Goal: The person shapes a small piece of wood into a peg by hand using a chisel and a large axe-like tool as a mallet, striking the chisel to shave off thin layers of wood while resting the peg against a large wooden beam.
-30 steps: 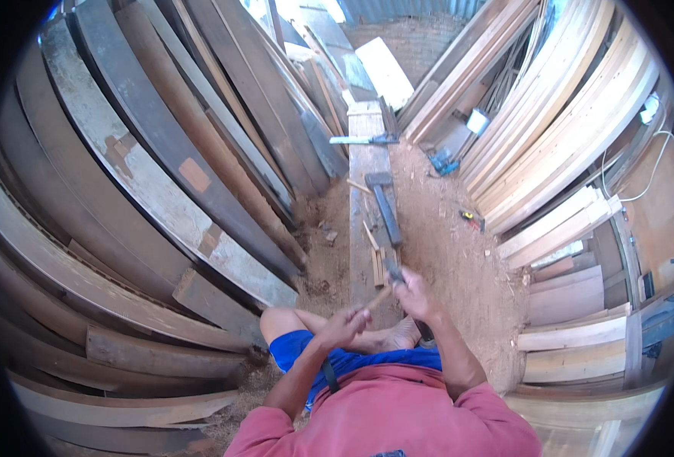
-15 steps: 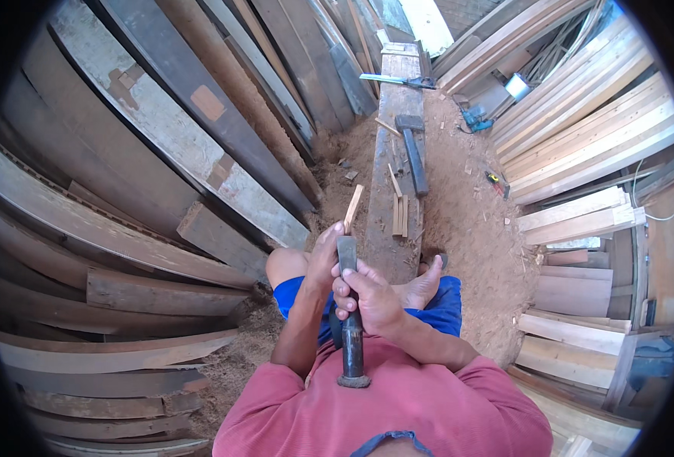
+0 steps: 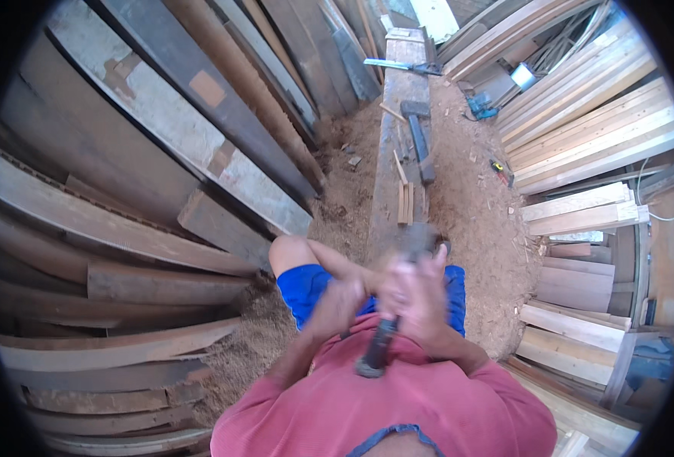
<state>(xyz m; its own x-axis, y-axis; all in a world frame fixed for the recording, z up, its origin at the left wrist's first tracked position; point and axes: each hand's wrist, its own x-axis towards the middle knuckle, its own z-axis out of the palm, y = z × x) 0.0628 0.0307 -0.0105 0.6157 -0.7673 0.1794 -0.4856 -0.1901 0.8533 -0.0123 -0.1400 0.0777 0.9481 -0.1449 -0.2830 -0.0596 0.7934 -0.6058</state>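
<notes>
A broad chisel with a dark handle [image 3: 379, 346] tilts over my lap, its butt close to my chest. My right hand [image 3: 422, 301] is closed around it, blurred by motion; the blade [image 3: 419, 239] leans up and to the right over the plank. Beside it, my left hand [image 3: 356, 295] is smeared, so its fingers cannot be read. No wood strip shows in that hand now. Ahead on the narrow plank [image 3: 388, 202] lie short wood strips [image 3: 405, 204] and a dark-headed hammer [image 3: 419, 141].
A handsaw [image 3: 404, 66] lies across the plank's far end. Long boards [image 3: 154, 122] lean along the left, and stacked pale timber [image 3: 595, 122] lines the right. On the sawdust-covered ground [image 3: 481, 251] are a teal power tool [image 3: 480, 108] and a small yellow-and-red tool [image 3: 500, 172].
The chisel has swung from upright to a rightward tilt, and my right hand has moved right with it. The wood strip seen in my left hand is out of sight.
</notes>
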